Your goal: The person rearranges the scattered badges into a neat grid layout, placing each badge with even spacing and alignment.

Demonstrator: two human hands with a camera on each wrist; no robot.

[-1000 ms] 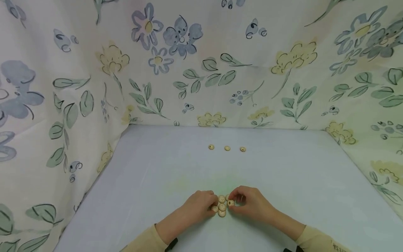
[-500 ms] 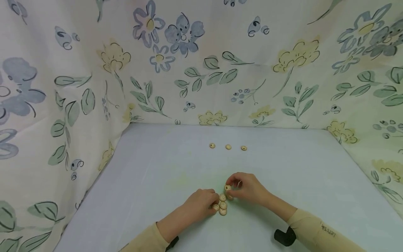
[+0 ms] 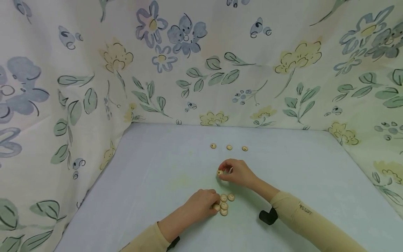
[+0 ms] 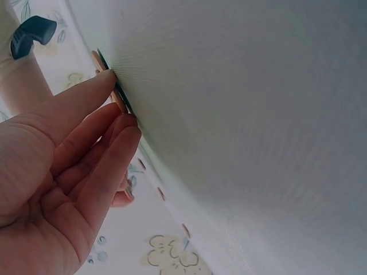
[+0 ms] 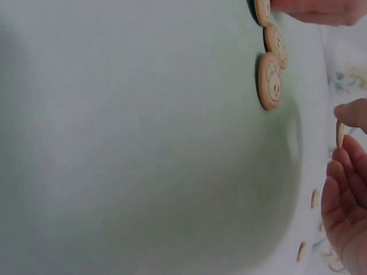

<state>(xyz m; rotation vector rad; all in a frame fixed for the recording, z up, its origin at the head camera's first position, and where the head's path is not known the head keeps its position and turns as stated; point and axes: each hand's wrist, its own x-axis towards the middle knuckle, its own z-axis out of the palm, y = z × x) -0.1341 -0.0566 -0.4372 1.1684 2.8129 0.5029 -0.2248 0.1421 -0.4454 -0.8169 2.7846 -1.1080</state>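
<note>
My right hand (image 3: 227,171) hovers over the middle of the pale table (image 3: 299,168) and pinches one round wooden button (image 3: 220,172) between thumb and fingertips; the right wrist view shows that button (image 5: 340,134) edge-on. My left hand (image 3: 204,201) rests near the front edge. Its fairly straight fingertips (image 4: 123,123) touch the left side of a small cluster of several wooden buttons (image 3: 224,204). The same cluster of buttons (image 5: 269,80) appears in the right wrist view. Three more buttons (image 3: 229,147) lie in a row farther back.
Floral cloth (image 3: 201,63) hangs as walls at the back and on both sides of the table. A dark wrist strap (image 3: 267,216) sits on my right forearm. Both arms wear beige sleeves.
My right hand has lifted one button out of the cluster and carried it away from me, toward the back row. The left hand has stayed at the cluster.
</note>
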